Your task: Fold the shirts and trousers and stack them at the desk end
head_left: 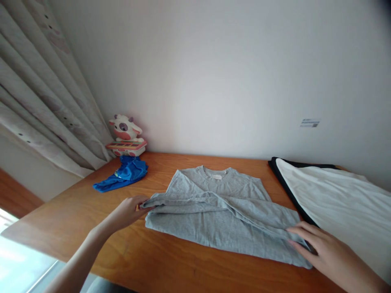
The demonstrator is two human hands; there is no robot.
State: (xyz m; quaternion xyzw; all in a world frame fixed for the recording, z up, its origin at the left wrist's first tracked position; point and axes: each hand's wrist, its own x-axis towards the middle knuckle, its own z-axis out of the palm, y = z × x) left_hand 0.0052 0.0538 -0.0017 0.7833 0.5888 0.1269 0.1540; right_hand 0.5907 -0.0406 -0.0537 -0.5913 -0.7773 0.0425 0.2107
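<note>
A grey T-shirt (201, 228) lies on the wooden table with its collar toward the wall and its lower part doubled over toward the collar. My left hand (132, 209) pinches the left end of the folded layer, slightly raised. At the right end, my right hand (314, 242) grips the same layer between thumb and fingers. Loose creases run across the shirt between both hands.
Crumpled blue cloth (130, 173) lies at the back left, before a cow-shaped toy keyboard (126, 136). White fabric (336, 199) over a black one (282, 179) covers the table's right side. A curtain (45, 89) hangs at the left.
</note>
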